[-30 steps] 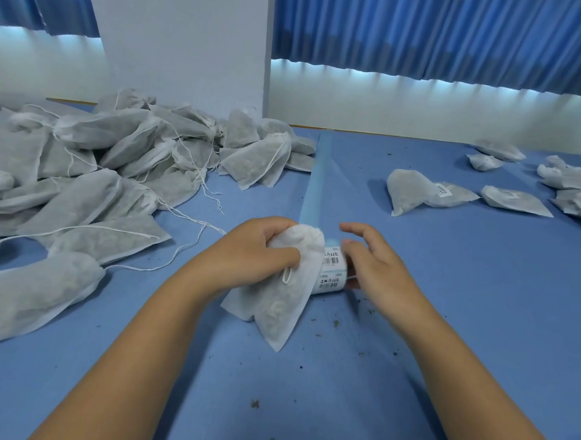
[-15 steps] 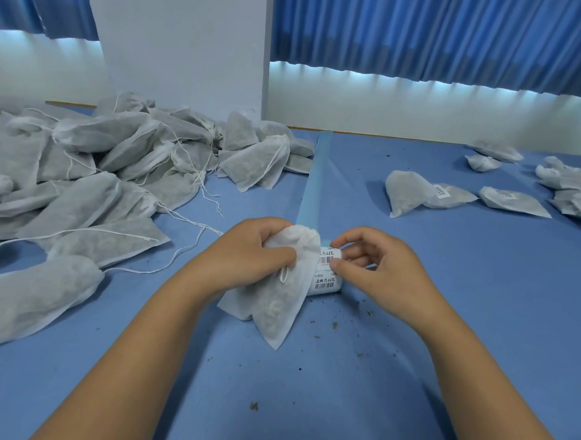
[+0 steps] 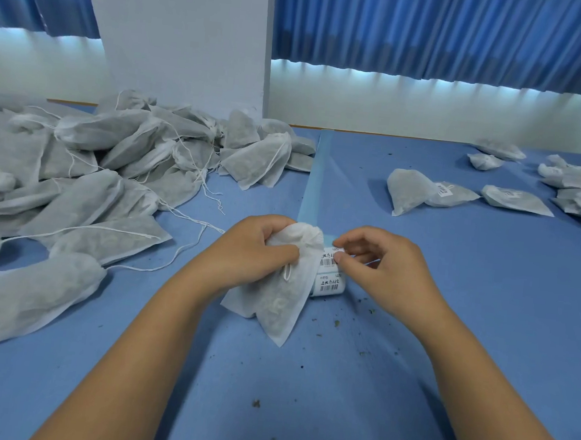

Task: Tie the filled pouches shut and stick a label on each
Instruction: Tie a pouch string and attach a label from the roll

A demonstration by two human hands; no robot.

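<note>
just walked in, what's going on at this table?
A person is labelling pouches. The left hand grips a white non-woven drawstring pouch at its gathered neck. The right hand has a fingertip grip on the top label of a small white barcode label roll lying on the blue table. The label is not yet stuck on. A pile of loose-stringed grey pouches waits on the left; labelled pouches lie on the right.

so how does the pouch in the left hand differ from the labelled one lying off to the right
The held pouch is gripped at its neck by the left hand; the labelled pouch lies loose on the table. The held pouch shows no label; the labelled pouch carries a white one. Both are filled white fabric pouches.
</note>
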